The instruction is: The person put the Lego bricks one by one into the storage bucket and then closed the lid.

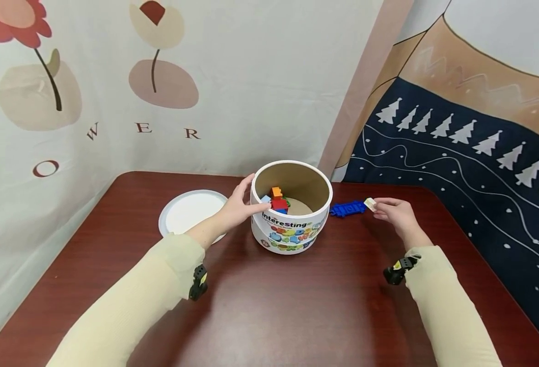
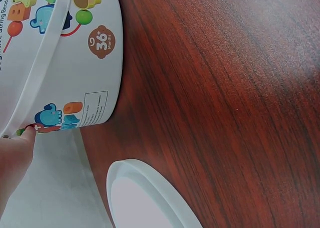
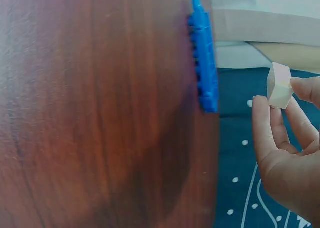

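Note:
A white toy bucket (image 1: pixel 290 234) with colourful printing stands on the table, its mouth facing up. My left hand (image 1: pixel 240 206) holds its left side at the rim, thumb toward the front and fingers farther back. In the left wrist view, a digit of the left hand (image 2: pixel 15 158) touches the printed wall. Inside the bucket lie several building blocks (image 1: pixel 279 204), red, orange and blue among them. My right hand (image 1: pixel 400 216) pinches a small cream-white block (image 3: pixel 280 85) between thumb and fingers. Just left of it, a blue toy piece with a notched edge (image 1: pixel 348 208) lies on the table.
The round white lid (image 1: pixel 191 206) lies on the table left of the bucket, partly behind my left forearm. The brown table (image 1: pixel 292 306) ends close behind the bucket, at a flower-printed cloth (image 1: pixel 251 102). A dark tree-printed cloth (image 1: pixel 434 163) hangs beyond its right edge.

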{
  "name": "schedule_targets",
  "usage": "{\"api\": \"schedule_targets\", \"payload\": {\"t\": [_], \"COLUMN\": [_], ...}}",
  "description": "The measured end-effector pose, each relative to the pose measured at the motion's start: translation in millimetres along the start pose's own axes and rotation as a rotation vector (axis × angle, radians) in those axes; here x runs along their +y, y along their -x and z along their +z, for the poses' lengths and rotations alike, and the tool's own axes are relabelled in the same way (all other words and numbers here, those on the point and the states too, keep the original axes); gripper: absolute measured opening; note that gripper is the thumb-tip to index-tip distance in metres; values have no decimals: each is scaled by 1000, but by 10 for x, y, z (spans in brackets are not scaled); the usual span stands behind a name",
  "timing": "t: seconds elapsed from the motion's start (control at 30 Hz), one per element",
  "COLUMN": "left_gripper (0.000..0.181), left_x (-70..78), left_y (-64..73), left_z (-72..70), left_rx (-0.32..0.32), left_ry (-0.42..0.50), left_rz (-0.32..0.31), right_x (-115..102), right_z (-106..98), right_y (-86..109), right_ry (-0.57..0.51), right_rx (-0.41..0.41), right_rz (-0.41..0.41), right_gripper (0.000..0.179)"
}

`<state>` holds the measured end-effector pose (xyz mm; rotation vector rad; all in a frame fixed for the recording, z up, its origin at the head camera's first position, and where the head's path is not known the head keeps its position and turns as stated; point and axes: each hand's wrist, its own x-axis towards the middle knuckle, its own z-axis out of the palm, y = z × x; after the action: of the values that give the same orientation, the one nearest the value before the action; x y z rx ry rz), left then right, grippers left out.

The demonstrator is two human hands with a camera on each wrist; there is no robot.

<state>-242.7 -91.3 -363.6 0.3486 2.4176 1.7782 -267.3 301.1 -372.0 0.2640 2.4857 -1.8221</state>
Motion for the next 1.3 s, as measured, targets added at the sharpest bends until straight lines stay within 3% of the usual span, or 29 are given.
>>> {"api": "schedule_targets", "payload": {"t": [0.4,0.6,0.87,1.17,1.3], "left_gripper": [86,86,86,86,85], "left_x": [0,1,-5,6,4], "left_y": [-2,3,-6,-5,-8], "left_z": [-1,-4,0,-14,-5], "left_rx": [-2,-4,-5,-15,-9], "left_ry": [7,25,19,31,31], "left_rz": [13,19,13,19,14], "right_x": [-281,-441,-636,-870,-938], "right_z": [0,62,150,333,425], "right_y": [65,87,146,208,237], "right_ry": [-44,5,-38,6,-58], "right_rx": [-48,-88,-144,-192,-229], "right_rz": [-70,-111,-164,-197,-203], "right_gripper": [41,46,12,44,21]}}
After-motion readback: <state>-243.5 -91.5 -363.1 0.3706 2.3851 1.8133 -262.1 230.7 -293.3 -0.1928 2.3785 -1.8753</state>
